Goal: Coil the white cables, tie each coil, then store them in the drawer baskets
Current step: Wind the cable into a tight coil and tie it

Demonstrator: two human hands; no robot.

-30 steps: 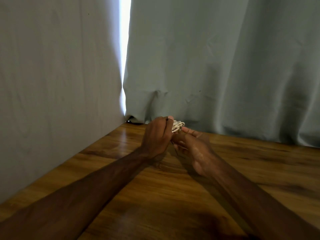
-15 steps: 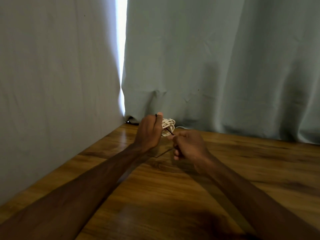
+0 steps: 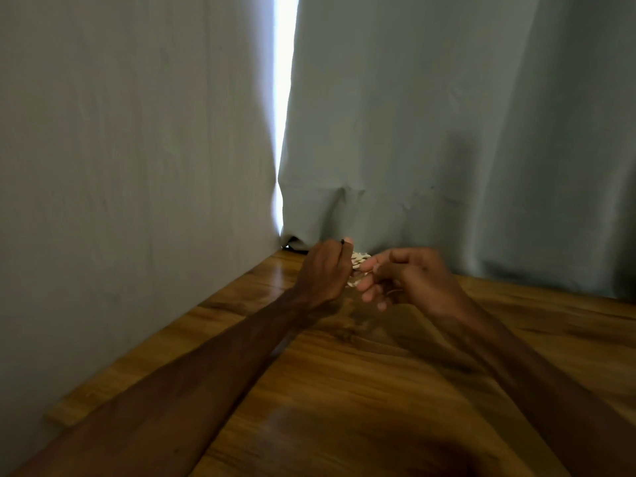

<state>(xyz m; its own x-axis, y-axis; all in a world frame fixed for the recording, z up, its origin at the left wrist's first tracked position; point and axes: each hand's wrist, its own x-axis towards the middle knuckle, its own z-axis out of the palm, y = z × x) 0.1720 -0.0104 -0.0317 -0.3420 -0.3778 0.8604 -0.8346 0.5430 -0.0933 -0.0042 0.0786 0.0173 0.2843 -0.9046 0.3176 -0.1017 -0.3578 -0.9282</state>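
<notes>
Over at the far corner of the brown wooden desk (image 3: 344,390), right up against the grey-green curtain (image 3: 447,132), I'm watching the left grip (image 3: 325,273) curling tight around a small bundle of coiled white cable (image 3: 359,261), with a thin black tie (image 3: 342,241) poking up past the thumb. The right grip (image 3: 413,277) is sitting just beside the coil, fingers (image 3: 366,268) loosely bent and pointing at it. Too blurry for me to tell whether it's pinching anything.
</notes>
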